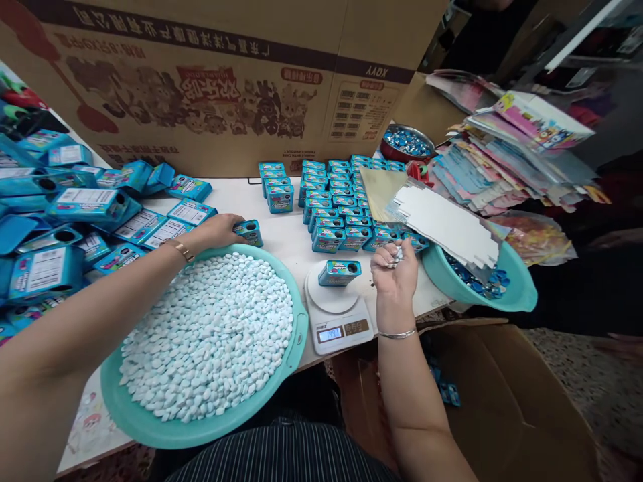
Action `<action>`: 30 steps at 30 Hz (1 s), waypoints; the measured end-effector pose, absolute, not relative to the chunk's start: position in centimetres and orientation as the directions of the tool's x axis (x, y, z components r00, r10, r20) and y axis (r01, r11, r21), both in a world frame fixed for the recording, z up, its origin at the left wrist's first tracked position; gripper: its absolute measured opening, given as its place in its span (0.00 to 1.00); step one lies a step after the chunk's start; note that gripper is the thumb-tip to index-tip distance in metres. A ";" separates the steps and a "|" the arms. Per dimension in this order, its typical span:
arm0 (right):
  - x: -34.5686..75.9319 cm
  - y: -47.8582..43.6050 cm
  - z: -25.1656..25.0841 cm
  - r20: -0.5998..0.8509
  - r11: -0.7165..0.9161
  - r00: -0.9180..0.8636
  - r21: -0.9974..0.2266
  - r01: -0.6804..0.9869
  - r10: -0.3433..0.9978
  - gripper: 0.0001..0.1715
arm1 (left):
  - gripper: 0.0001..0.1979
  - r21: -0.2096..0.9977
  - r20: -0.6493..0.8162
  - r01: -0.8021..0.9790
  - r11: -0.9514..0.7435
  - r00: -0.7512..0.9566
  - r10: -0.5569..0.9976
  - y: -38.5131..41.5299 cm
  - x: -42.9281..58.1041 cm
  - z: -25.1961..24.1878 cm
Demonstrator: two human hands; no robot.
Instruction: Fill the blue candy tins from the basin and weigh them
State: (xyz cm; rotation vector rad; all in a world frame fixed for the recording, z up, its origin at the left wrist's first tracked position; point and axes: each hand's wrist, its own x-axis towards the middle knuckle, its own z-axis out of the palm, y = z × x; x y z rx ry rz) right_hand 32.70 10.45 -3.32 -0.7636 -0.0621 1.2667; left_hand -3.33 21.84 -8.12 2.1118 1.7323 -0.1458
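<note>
My left hand [221, 231] is closed around one end of a small blue tin [250, 233], just beyond the far rim of a turquoise basin [300, 328] heaped with pale mints [211, 335]. My right hand [396, 268], palm up and fingers curled, holds a few of the mints to the right of a white kitchen scale [341, 328]. On the scale's round plate stands another blue tin [340, 272] with a dark opening in its top. The scale's display is lit; its digits are hard to read.
Blue tins [90, 204] lie piled at left; more stand in rows [329, 237] at centre. A large cardboard box [226, 80] stands behind. At right, white card sheets [447, 224] lie over a second turquoise basin [522, 288] holding blue and silver pieces. An open carton [512, 388] sits below.
</note>
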 end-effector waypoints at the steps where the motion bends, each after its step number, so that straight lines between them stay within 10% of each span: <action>1: 32.5 10.5 -3.3 -0.371 0.088 0.331 -0.541 -0.837 0.867 0.22 | 0.31 0.241 -0.331 0.959 -0.149 0.226 0.916 21.8 -3.3 -8.1; 30: 29.6 11.2 -5.5 -0.134 0.234 0.554 -0.807 -0.542 0.822 0.21 | 0.32 0.241 -0.328 0.956 -0.165 0.241 0.914 22.0 -3.4 -8.4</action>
